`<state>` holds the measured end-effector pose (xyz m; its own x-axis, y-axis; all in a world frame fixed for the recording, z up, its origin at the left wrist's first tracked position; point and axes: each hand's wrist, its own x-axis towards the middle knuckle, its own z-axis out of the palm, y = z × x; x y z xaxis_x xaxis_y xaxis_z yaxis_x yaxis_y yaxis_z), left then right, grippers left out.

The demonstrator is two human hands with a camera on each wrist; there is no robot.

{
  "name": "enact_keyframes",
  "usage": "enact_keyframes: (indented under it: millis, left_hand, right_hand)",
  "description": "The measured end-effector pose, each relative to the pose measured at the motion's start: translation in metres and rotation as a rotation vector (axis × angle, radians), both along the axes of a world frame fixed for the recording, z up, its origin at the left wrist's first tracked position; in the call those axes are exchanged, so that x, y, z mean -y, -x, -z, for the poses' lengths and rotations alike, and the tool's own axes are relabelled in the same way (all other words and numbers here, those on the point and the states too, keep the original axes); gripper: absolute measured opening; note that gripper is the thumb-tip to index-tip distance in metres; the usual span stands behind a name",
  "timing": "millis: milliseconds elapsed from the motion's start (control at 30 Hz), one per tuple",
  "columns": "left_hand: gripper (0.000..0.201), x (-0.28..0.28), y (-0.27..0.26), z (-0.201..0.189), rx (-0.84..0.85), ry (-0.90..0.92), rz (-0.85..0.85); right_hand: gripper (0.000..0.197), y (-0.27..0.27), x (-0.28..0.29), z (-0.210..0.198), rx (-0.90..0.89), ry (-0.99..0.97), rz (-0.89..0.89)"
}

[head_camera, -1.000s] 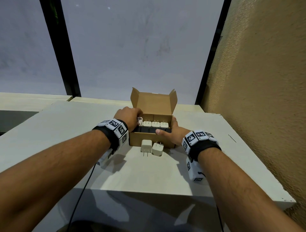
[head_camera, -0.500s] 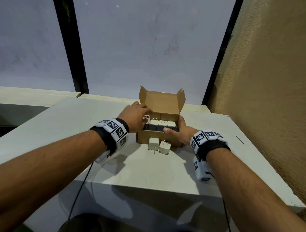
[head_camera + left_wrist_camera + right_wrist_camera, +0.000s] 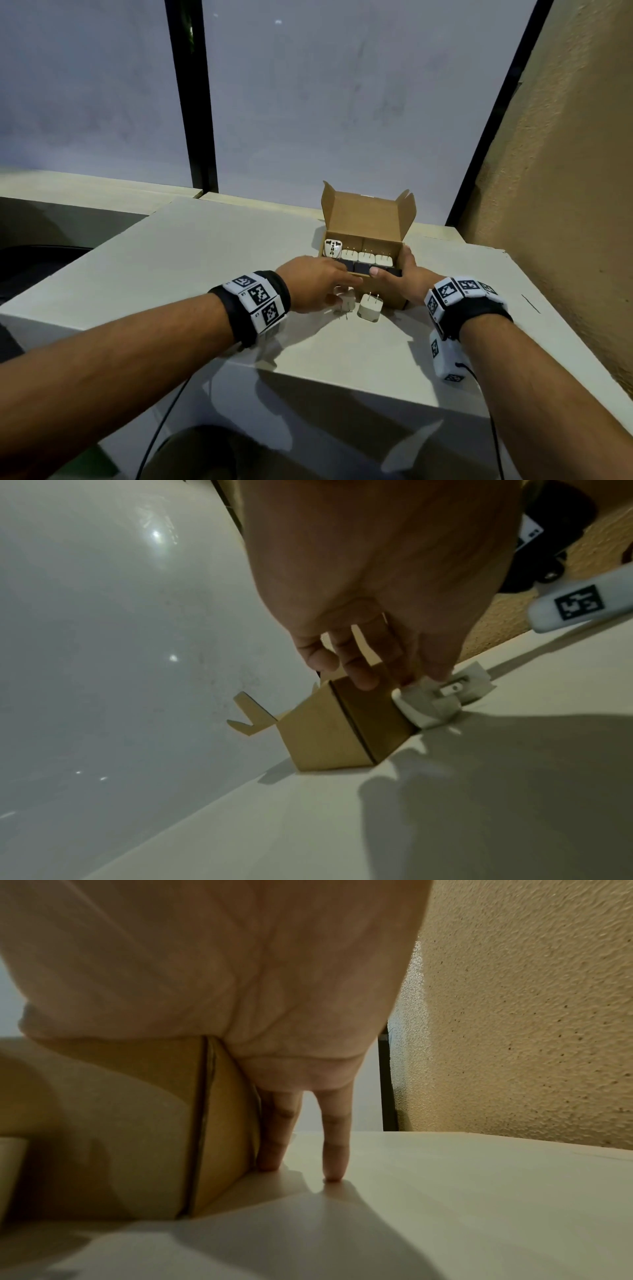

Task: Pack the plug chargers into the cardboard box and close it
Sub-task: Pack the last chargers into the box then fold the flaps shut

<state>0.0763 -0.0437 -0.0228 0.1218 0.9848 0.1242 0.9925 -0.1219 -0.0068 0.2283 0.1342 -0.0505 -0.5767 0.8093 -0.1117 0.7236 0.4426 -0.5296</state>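
Note:
The open cardboard box (image 3: 364,294) stands on the table with its lid up. Inside are a white travel adapter (image 3: 333,247), a row of white chargers (image 3: 366,258) and a row of black ones (image 3: 361,269). Two white chargers lie in front of the box. My left hand (image 3: 315,287) is down on the left charger (image 3: 346,303), thumb and fingers around it (image 3: 418,707). The other charger (image 3: 370,306) lies free beside it. My right hand (image 3: 404,281) holds the box's right end, thumb over the front rim, fingers (image 3: 334,1150) straight down along the side wall (image 3: 226,1123).
The pale table (image 3: 205,267) ends at a near edge just below my wrists. A rough tan wall (image 3: 565,171) rises close on the right. A window with black frames (image 3: 191,102) is behind the box. A cable hangs below the table.
My left hand has left the box's left end, uncovering the travel adapter, and come down onto the left charger on the table. The right hand stays on the box.

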Motion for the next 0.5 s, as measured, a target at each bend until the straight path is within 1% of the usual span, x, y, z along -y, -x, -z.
enact_keyframes:
  millis: [33,133,233,367,433,500]
  left_hand:
    - [0.04,0.0,-0.0003,0.0013,0.022,0.002,-0.013]
    - [0.039,0.0002,-0.0005,0.0021,0.081,0.051,-0.032]
    - [0.044,0.0006,0.0003,-0.0006,0.122,0.083,-0.046]
    - [0.05,-0.0012,0.0005,-0.0008,0.136,0.107,-0.044]
    - [0.047,-0.0028,-0.0009,0.0005,0.147,0.115,-0.06]
    - [0.04,-0.0039,-0.0032,0.0002,0.153,0.13,-0.079]
  right_hand:
    - [0.104,-0.0005,-0.0013,0.0007,-0.002,-0.002,0.002]
    - [0.105,-0.0016,-0.0029,0.0012,-0.017,0.016,-0.02]
    - [0.103,-0.0013,-0.0037,0.002,-0.021,0.019,-0.019]
    - [0.102,-0.0003,-0.0036,0.0037,-0.019,0.018,-0.008]
    - [0.102,0.0002,-0.0043,0.004,-0.024,0.014,-0.006]
    - [0.102,0.0,-0.0044,0.0039,-0.029,0.009,-0.008]
